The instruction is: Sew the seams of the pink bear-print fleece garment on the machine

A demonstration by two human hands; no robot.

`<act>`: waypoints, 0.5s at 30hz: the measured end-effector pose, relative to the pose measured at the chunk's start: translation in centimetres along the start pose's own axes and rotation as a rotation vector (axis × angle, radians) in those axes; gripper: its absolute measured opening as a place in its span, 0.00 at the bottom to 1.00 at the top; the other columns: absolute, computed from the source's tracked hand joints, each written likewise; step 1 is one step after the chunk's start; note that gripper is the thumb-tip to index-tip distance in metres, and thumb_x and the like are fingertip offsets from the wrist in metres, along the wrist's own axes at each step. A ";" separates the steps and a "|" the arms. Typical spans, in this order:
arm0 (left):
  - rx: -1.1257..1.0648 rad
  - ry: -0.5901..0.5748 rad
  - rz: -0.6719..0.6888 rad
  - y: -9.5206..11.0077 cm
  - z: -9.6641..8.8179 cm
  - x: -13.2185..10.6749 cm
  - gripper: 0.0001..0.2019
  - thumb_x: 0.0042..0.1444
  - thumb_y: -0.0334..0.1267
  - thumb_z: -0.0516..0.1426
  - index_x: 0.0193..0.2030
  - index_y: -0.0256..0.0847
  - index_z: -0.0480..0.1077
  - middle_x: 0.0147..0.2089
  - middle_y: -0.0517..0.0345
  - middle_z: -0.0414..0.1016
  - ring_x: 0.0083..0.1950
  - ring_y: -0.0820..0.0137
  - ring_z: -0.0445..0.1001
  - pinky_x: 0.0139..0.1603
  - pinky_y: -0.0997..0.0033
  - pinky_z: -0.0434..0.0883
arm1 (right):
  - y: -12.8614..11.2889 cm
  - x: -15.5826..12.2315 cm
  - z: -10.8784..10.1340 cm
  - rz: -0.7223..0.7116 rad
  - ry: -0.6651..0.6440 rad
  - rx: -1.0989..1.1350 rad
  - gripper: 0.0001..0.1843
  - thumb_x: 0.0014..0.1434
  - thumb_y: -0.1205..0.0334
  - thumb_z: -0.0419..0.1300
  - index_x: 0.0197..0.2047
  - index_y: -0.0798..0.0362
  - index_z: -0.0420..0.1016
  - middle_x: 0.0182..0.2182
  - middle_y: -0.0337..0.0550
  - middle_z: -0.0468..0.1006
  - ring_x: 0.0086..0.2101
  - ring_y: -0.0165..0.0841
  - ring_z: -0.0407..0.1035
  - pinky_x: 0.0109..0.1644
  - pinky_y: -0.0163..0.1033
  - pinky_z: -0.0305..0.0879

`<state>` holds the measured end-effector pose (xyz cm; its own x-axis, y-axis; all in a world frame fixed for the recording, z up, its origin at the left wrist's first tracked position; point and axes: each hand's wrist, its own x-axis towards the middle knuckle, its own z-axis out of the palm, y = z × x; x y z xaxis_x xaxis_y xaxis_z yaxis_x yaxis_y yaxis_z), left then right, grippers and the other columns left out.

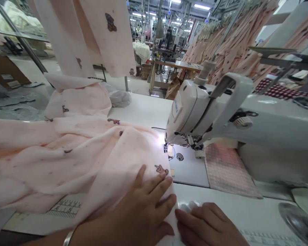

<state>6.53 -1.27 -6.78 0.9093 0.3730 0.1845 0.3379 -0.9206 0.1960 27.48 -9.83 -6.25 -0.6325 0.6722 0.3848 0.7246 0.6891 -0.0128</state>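
Observation:
Pale pink fabric (128,160) printed with small brown animals spreads in folds over the sewing table, its right edge running under the needle area of a white sewing machine (190,106). My left hand (151,201) lies flat on this fabric with fingers spread, just short of the lit presser foot (165,147). Close beside it, my right hand (207,223) has its fingers curled together at the fabric's near right edge. Its fingertips are partly hidden, but they appear to pinch that edge.
A pink checked cloth (228,171) lies under the machine arm. A printed ruler scale (66,206) shows on the table at left. More pink fabric (110,37) hangs beyond the table, and pink pieces hang on a rack (228,48) at back right. A round metal dish (297,218) sits at right.

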 end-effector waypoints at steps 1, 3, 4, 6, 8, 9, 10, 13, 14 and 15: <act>-0.026 -0.024 -0.005 -0.7 -0.5 0.3 0.20 0.61 0.50 0.47 0.56 0.45 0.62 0.62 0.47 0.59 0.63 0.54 0.55 0.61 0.39 0.47 | 0.4 0.4 0.3 -0.006 0.006 -0.007 0.12 0.62 0.71 0.50 0.39 0.52 0.74 0.41 0.36 0.78 0.33 0.30 0.69 0.36 0.38 0.62; -0.063 -0.035 0.003 -2.3 -1.1 0.9 0.20 0.61 0.49 0.49 0.57 0.46 0.61 0.60 0.47 0.60 0.63 0.54 0.55 0.61 0.38 0.48 | 1.1 1.3 0.9 0.012 0.012 0.005 0.11 0.61 0.70 0.51 0.40 0.55 0.74 0.42 0.41 0.78 0.33 0.31 0.68 0.36 0.40 0.62; -0.074 -0.032 0.016 -3.2 -1.2 1.3 0.20 0.60 0.48 0.50 0.57 0.46 0.61 0.59 0.47 0.61 0.63 0.54 0.55 0.61 0.38 0.47 | 1.4 1.7 1.2 0.026 0.012 0.019 0.10 0.61 0.70 0.52 0.41 0.55 0.74 0.42 0.43 0.77 0.33 0.31 0.67 0.36 0.40 0.61; -0.087 -0.025 0.056 -5.0 -1.3 2.1 0.20 0.59 0.47 0.52 0.57 0.46 0.62 0.58 0.48 0.62 0.61 0.55 0.57 0.61 0.39 0.46 | 1.9 2.4 1.7 0.056 0.014 0.041 0.09 0.60 0.69 0.53 0.42 0.56 0.73 0.43 0.45 0.76 0.34 0.32 0.66 0.36 0.40 0.61; -0.085 -0.018 0.105 -6.5 -1.4 2.8 0.19 0.58 0.46 0.53 0.55 0.44 0.62 0.57 0.49 0.63 0.60 0.57 0.59 0.62 0.42 0.47 | 2.2 2.9 2.0 0.099 0.021 0.048 0.10 0.60 0.68 0.54 0.44 0.56 0.72 0.43 0.46 0.75 0.35 0.33 0.65 0.36 0.40 0.60; -0.077 -0.011 0.126 -6.9 -1.4 3.1 0.19 0.58 0.46 0.53 0.55 0.43 0.62 0.56 0.49 0.63 0.60 0.57 0.59 0.62 0.44 0.48 | 2.3 3.0 2.0 0.123 0.022 0.047 0.10 0.60 0.67 0.54 0.44 0.56 0.72 0.43 0.46 0.75 0.36 0.34 0.64 0.36 0.40 0.60; -0.064 -0.010 0.143 -7.2 -1.5 3.4 0.19 0.58 0.46 0.53 0.55 0.43 0.63 0.55 0.49 0.64 0.60 0.57 0.59 0.61 0.45 0.49 | 2.4 3.1 2.0 0.143 0.024 0.046 0.10 0.60 0.66 0.54 0.45 0.56 0.72 0.41 0.47 0.75 0.35 0.34 0.64 0.36 0.41 0.60; -0.030 -0.016 0.117 -6.7 -1.3 3.6 0.12 0.58 0.44 0.54 0.47 0.42 0.66 0.51 0.51 0.67 0.56 0.58 0.61 0.60 0.45 0.49 | 2.3 3.1 1.9 0.183 0.012 0.050 0.10 0.60 0.65 0.53 0.44 0.56 0.71 0.36 0.47 0.74 0.33 0.34 0.63 0.34 0.40 0.58; -0.030 -0.009 0.088 -6.2 -1.2 3.5 0.09 0.59 0.42 0.54 0.43 0.42 0.67 0.49 0.53 0.68 0.55 0.59 0.62 0.60 0.44 0.48 | 2.3 3.1 1.9 0.191 0.006 0.053 0.10 0.60 0.64 0.53 0.43 0.55 0.71 0.35 0.46 0.73 0.33 0.34 0.62 0.34 0.40 0.57; -0.036 0.004 0.056 -5.8 -0.9 3.4 0.07 0.59 0.41 0.54 0.41 0.42 0.67 0.48 0.54 0.68 0.54 0.60 0.63 0.60 0.43 0.47 | 2.3 3.1 1.9 0.193 -0.003 0.057 0.10 0.60 0.64 0.53 0.43 0.55 0.71 0.33 0.45 0.72 0.32 0.34 0.62 0.34 0.40 0.57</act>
<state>7.43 5.45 -6.39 0.9254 0.3216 0.2005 0.2774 -0.9352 0.2201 26.71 -5.64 -6.82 -0.4843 0.7940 0.3674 0.8159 0.5615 -0.1381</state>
